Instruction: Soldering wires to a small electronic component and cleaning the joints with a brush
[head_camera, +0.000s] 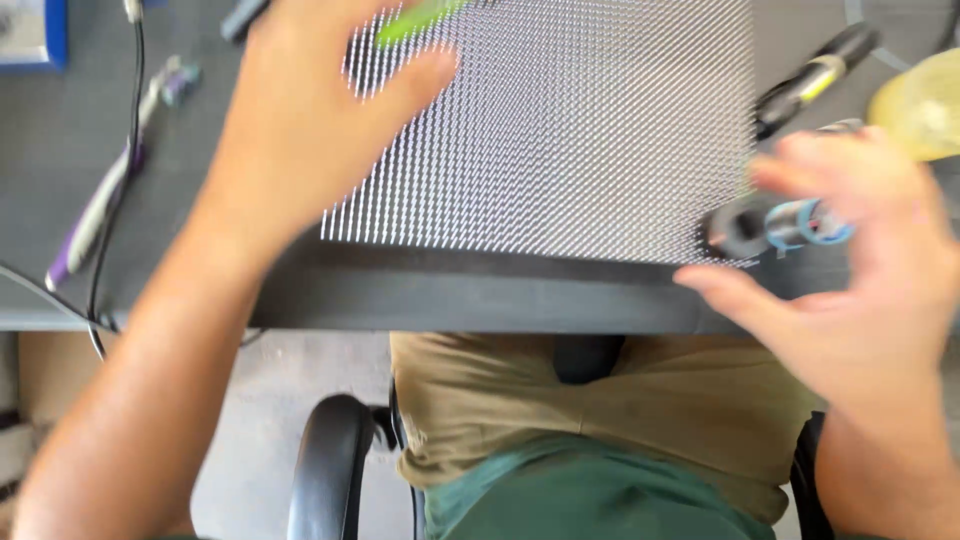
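**Lightly does it: pin mat under your left hand, small cylinder in your right**

Over at the left, a purple-and-white pen (95, 215) and a black cable (128, 150) lie on the grey worktop (60, 130). Your left hand (300, 130) spreads open, palm down, over the near-left part of the white pin mat (570, 130), with something green (415, 20) blurred at your fingertips; whether it is gripped you cannot tell. The mat looks stiff, flat and prickly, so its dark border (480, 285) at the worktop's near edge seems the kinder place to take hold. Your right hand (860, 260) curls around a small grey-and-blue cylinder (775, 225) at the mat's near-right corner; it looks light and hard, possibly slippery. Below, a chair armrest (330, 460) and pale floor (300, 365).
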